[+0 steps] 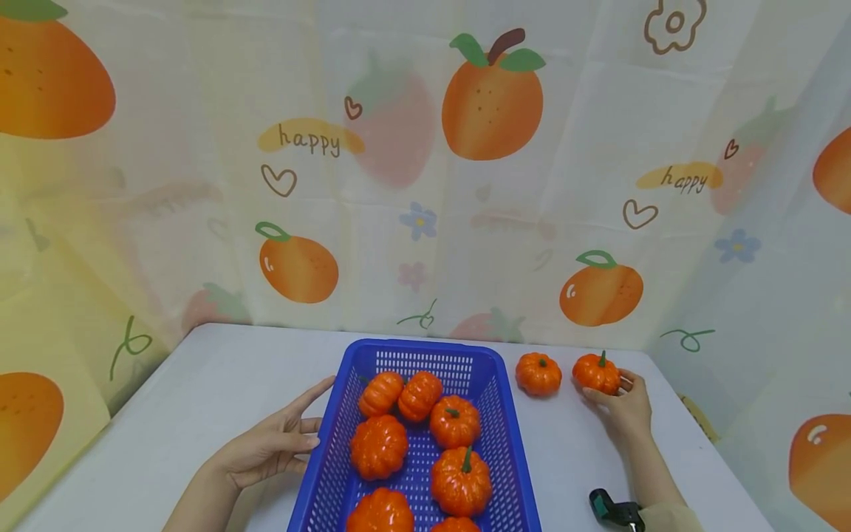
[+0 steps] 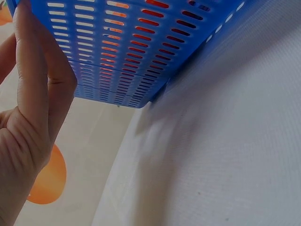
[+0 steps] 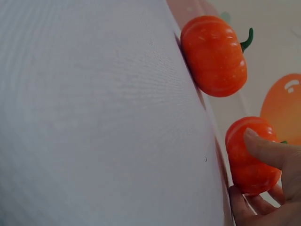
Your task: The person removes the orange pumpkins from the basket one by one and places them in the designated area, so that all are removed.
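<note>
On the table's right side, my right hand grips a small orange pumpkin with a green stem, thumb on one side and fingers around the other. In the right wrist view, the thumb lies across the gripped pumpkin, low over the table. A second pumpkin sits on the table between it and the basket. My left hand is at the left side of the blue plastic basket, its fingers extended against the wall and rim. Inside the basket lie several pumpkins.
The white table ends at the back against a fruit-print curtain. A black strap-like item is near my right wrist. Slots in the basket wall show orange in the left wrist view.
</note>
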The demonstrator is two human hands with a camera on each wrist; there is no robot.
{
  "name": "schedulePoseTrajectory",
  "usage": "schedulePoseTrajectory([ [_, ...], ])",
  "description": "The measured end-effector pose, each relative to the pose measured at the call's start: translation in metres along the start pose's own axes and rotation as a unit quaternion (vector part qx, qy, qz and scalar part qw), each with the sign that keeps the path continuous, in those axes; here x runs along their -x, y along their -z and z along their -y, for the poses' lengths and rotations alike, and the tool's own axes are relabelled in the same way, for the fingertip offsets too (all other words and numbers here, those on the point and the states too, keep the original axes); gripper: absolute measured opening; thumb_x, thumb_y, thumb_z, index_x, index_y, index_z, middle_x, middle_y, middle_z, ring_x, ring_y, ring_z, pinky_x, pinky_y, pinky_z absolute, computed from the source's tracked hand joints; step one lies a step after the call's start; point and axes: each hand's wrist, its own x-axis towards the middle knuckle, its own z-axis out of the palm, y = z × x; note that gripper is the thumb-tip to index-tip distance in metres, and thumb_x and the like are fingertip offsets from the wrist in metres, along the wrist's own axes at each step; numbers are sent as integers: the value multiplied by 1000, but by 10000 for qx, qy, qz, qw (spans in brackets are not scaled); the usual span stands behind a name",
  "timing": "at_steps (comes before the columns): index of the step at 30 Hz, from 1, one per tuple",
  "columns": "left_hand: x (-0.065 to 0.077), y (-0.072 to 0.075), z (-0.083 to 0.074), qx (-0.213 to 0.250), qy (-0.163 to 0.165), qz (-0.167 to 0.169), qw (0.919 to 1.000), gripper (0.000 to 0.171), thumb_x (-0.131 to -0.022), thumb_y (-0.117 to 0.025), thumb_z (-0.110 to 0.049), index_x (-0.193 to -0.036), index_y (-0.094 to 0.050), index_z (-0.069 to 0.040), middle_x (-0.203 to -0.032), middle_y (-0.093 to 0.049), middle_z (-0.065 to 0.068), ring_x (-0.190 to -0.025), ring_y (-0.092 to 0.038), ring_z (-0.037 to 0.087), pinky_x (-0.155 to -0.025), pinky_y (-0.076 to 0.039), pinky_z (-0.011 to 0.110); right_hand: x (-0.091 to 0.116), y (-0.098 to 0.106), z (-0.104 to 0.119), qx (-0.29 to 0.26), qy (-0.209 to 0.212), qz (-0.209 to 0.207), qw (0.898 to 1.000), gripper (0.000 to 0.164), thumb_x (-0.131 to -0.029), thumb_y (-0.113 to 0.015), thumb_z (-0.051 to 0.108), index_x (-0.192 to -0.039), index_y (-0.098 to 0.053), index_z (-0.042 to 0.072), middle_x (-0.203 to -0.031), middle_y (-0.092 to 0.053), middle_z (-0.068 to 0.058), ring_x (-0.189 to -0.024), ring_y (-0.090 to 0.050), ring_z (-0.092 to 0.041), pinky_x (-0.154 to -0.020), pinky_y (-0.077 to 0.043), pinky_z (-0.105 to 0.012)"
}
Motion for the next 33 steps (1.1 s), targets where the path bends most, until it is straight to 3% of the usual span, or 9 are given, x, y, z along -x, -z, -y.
schedulePoseTrajectory([
  [1,0,0,0,6,4,-4,10000,84,-101,-39,1,-157,13,-34,-141,-56,14,-115,-69,24,-90,-60,37,-23,2,-18,83,-190,190,9996,95,-87,-75,28,-154,-15,-2,-157,-23,-33,-141,-28,-50,-121,-29,-58],
  [2,0,0,0,9,5,-11,10000,84,-101,-39,1,-157,13,-34,-141,-56,14,-115,-69,24,-90,-60,37,-41,4,-33,145,-332,357,9987,100,-84,-78,26,-155,-13,-2,-158,-21,-32,-143,-27,-50,-120,-29,-58],
  [5,0,-1,-1,30,10,-16,10000,84,-101,-39,1,-157,13,-34,-141,-56,14,-115,-68,24,-91,-59,38,-62,2,-54,210,-347,499,9979,104,-82,-80,28,-155,-13,-1,-158,-21,-33,-142,-28,-50,-118,-31,-61],
  [21,0,1,0,-17,-3,-14,10000,84,-101,-38,1,-157,12,-35,-139,-57,13,-114,-69,25,-91,-59,39,-47,-1,-43,823,-70,621,9946,100,-84,-78,25,-153,-12,-4,-152,-28,-35,-138,-32,-50,-118,-31,-61],
  [33,-1,-1,-1,34,-5,-3,10000,85,-100,-39,2,-157,13,-34,-137,-58,14,-112,-70,24,-90,-60,38,-49,3,-41,568,-317,736,9952,103,-87,-75,29,-156,-5,-1,-154,-25,-36,-140,-30,-49,-120,-29,-60],
])
